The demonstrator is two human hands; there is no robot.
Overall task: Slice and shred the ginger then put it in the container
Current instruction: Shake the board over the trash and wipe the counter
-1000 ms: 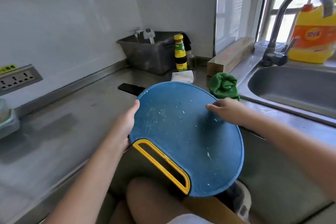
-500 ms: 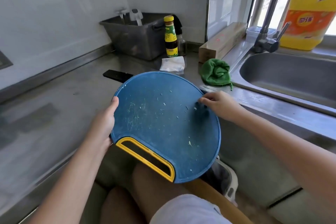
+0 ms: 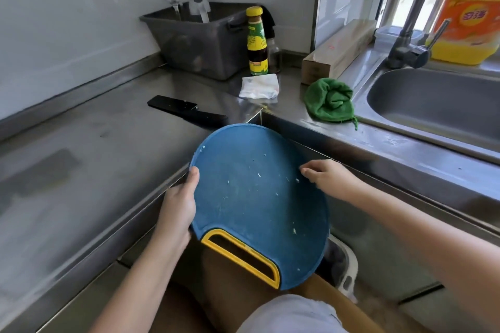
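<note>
Ginger flecks (image 3: 259, 175) cling to the blue board (image 3: 251, 213), tilted off the surface (image 3: 108, 170), probably to shed scraps. The left hand (image 3: 178, 211) grips its rim; the right hand (image 3: 328, 177) touches it, fingers curled, grasp unclear.

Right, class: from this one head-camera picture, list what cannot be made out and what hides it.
Head view: left hand fingers, hidden under the blue cutting board.
Head view: the white object below the board, mostly covered by it.
Head view: the grey tub contents, behind its wall.
Head view: the detergent bottle top, cut by the frame edge.
</note>
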